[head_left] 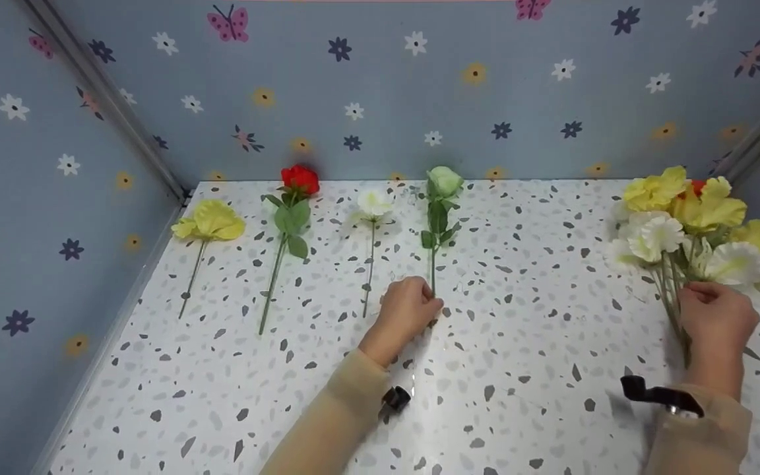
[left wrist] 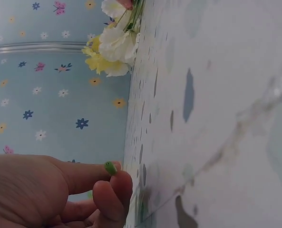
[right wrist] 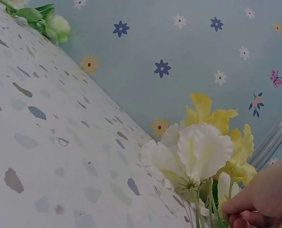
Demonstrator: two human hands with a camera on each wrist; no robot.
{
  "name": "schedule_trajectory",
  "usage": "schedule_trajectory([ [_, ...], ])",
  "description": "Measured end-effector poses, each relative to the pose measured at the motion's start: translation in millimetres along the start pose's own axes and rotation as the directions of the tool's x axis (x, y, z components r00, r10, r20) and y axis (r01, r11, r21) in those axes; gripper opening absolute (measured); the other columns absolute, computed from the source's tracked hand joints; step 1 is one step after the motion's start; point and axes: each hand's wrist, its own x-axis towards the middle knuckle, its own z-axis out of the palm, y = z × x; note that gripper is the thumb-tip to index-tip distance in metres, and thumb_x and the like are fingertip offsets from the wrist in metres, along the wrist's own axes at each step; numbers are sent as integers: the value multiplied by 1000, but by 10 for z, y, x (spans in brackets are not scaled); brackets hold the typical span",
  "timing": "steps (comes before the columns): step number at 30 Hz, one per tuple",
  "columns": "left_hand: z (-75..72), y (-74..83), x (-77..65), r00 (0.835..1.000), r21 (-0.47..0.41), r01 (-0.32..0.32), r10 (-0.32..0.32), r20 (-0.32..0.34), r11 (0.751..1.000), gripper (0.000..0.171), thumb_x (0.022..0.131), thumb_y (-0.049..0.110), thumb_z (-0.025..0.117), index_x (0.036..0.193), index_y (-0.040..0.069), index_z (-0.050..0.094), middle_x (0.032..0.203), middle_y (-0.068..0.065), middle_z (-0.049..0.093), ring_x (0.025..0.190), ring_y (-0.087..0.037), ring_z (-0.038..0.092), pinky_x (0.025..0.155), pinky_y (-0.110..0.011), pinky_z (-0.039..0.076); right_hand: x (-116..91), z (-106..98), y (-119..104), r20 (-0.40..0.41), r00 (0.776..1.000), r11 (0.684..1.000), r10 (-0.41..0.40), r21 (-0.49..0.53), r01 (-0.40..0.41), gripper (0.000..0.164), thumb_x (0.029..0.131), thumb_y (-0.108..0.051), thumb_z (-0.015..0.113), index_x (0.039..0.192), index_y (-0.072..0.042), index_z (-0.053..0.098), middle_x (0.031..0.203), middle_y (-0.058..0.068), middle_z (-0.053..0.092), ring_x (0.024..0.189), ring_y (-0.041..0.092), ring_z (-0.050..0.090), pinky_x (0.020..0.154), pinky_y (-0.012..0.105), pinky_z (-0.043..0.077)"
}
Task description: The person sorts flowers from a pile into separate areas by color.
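My left hand [head_left: 410, 303] pinches the lower stem of a pale green rose [head_left: 444, 181], which lies on the speckled table with its bloom toward the back wall. In the left wrist view the cut green stem end [left wrist: 111, 167] pokes out between thumb and fingers. At the far right, my right hand [head_left: 716, 313] pinches a stem in a bunch of artificial flowers [head_left: 710, 204]. Yellow and white blooms [right wrist: 205, 151] make up most of that bunch, with a bit of red behind. Which stem the right fingers hold is partly hidden.
Left of the green rose lie a white flower [head_left: 373, 204], a red rose [head_left: 299, 180] and a yellow flower [head_left: 210, 221], spaced apart in a row. Blue patterned walls [head_left: 386, 86] border the speckled table [head_left: 518, 409] at back and sides.
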Motion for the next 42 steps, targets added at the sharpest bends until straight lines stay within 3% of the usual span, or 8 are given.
schedule_trajectory([
  [4, -47, 15, -4, 1000, -19, 0, 0, 15, 1000, 19, 92, 26, 73, 87, 8, 69, 74, 2, 64, 69, -15, 59, 69, -32, 51, -58, -14, -118, -14, 998, 993, 56, 109, -54, 50, 103, -39, 52, 147, -15, 53, 100, -13, 54, 82, 2, 51, 74, 27, 47],
  [8, -144, 20, -43, 1000, -33, -20, 21, 18, 999, 23, 95, 29, 69, 87, 8, 69, 75, 1, 64, 67, -15, 59, 68, -30, 52, -176, -37, -295, -19, 999, 944, 38, 328, -30, 44, 100, -36, 60, 141, -18, 60, 99, -13, 55, 84, 4, 53, 73, 22, 48],
  [10, -213, 22, -66, 999, -44, -35, 36, 12, 998, 23, 96, 29, 67, 85, 9, 69, 73, 2, 65, 63, -14, 59, 66, -31, 51, -250, -51, -410, -6, 1000, 865, 1, 501, 2, 39, 96, -31, 68, 133, -17, 65, 102, -11, 59, 89, 6, 56, 72, 18, 50],
  [14, -357, 42, -107, 998, -103, -63, 63, -7, 993, 21, 96, 26, 65, 83, 10, 70, 69, 3, 65, 57, -12, 59, 60, -30, 50, -421, -33, -681, 30, 993, 639, -115, 768, 50, 37, 86, -19, 79, 121, -9, 71, 110, -2, 67, 92, 11, 61, 70, 15, 53],
  [18, -456, 96, -145, 991, -204, -125, 114, -67, 971, 16, 96, 21, 63, 86, 11, 71, 70, 3, 65, 57, -12, 59, 57, -28, 51, -619, 136, -940, 80, 958, 543, -275, 836, 86, 41, 85, -15, 81, 123, -3, 69, 115, 3, 67, 93, 14, 61, 73, 17, 54],
  [26, -465, 218, -299, 953, -368, -291, 231, -198, 883, 12, 96, 18, 64, 91, 12, 73, 76, 5, 67, 67, -12, 62, 64, -28, 54, -1042, 757, -1300, 204, 806, 520, -556, 842, 146, 37, 92, -10, 74, 122, 8, 62, 109, 8, 68, 92, 16, 63, 78, 21, 56],
  [36, -355, 248, -371, 963, -463, -228, 267, 20, 857, 12, 97, 23, 66, 103, 16, 75, 88, 0, 74, 77, -16, 71, 67, -29, 58, -1347, 1264, -1402, 282, 713, 562, -642, 805, 188, 33, 96, -12, 70, 122, 7, 63, 115, 10, 67, 96, 19, 64, 83, 28, 58],
  [42, -371, 262, -396, 950, -390, -282, 312, 14, 877, 13, 97, 22, 66, 103, 16, 75, 91, 0, 75, 78, -7, 69, 74, -25, 56, -1416, 1341, -1415, 310, 683, 558, -661, 812, 173, 35, 97, -11, 68, 124, 9, 60, 120, 14, 64, 100, 23, 65, 87, 32, 58],
])
